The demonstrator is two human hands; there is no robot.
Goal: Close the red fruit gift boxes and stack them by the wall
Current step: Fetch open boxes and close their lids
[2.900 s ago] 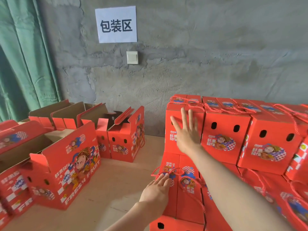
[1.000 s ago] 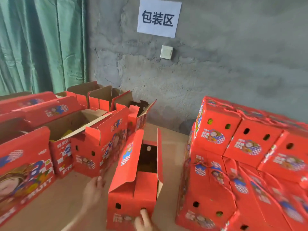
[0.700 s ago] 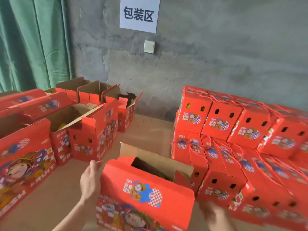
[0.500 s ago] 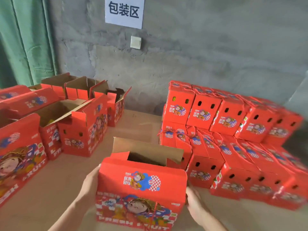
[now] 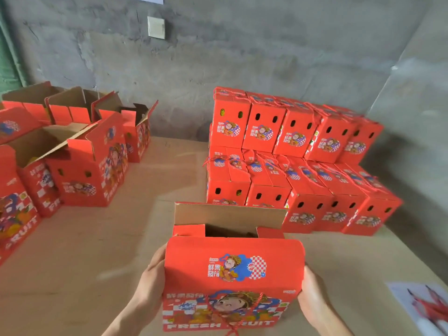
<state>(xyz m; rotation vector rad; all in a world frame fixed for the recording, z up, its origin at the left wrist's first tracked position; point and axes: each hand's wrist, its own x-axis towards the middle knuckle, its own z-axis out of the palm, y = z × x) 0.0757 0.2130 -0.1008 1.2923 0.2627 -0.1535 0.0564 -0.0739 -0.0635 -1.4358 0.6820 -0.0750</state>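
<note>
- The left hand [image 5: 150, 284] lies flat on the left side of the red box [image 5: 232, 275]. Its fingers are mostly straight and press on the box.
- The right hand [image 5: 312, 297] does the same on the right side, palm on the box, fingers not curled round it.
- The red box sits between the two hands, near and in the middle. Its top is not shut. The near flap leans over the top and shows a cartoon child. The brown far flap [image 5: 230, 214] stands straight up.
- A red string [image 5: 260, 297] hangs on the front of the box.
- Just past the box, on the far right, closed red boxes [image 5: 291, 154] are piled in two layers against the grey wall [image 5: 242, 57].
- On the left stand more open boxes [image 5: 84, 166], flaps up.
- All of them rest on a tan surface [image 5: 97, 263].
- A sheet of paper [image 5: 421, 304] with red pictures lies near, on the right.
- A white switch [image 5: 156, 27] is high on the wall.
</note>
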